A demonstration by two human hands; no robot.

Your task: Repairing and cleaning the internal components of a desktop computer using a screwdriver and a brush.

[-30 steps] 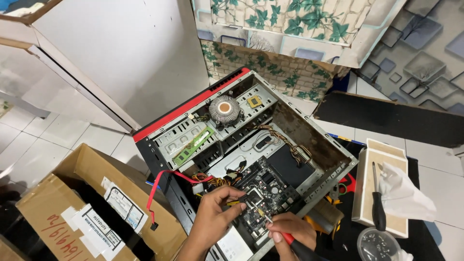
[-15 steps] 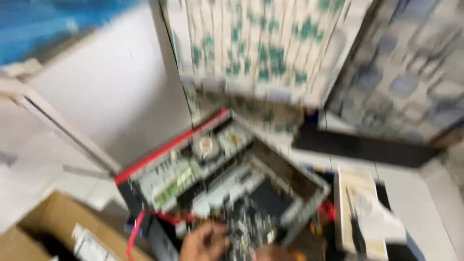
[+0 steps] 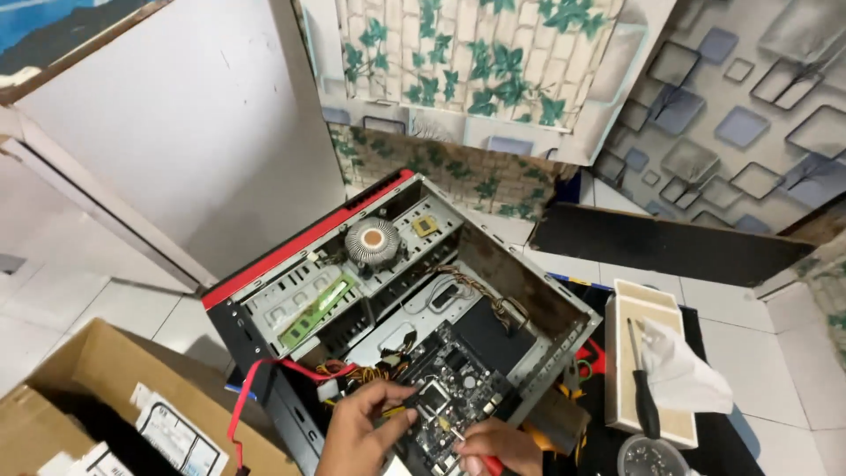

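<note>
An open computer case [image 3: 538,304] with a red front edge lies on its side. Inside are a round cooler fan [image 3: 372,240], a green memory stick [image 3: 315,307] and a black motherboard [image 3: 454,392]. My left hand [image 3: 357,432] rests its fingers on the motherboard's near edge beside the processor socket [image 3: 434,395]. My right hand [image 3: 498,445] grips a red-handled screwdriver [image 3: 480,454] whose tip touches the board. A red cable [image 3: 256,388] loops out of the case front.
A cardboard box [image 3: 106,405] with papers sits at lower left. To the right, a pale wooden tray [image 3: 621,353] holds a black screwdriver [image 3: 643,388] and a white cloth [image 3: 687,370]. A round container [image 3: 652,456] stands below it. Patterned wall panels lean behind.
The camera tilted up and then steadied, so the case sits lower in view. Both hands stay on the motherboard, with the screwdriver still at the board.
</note>
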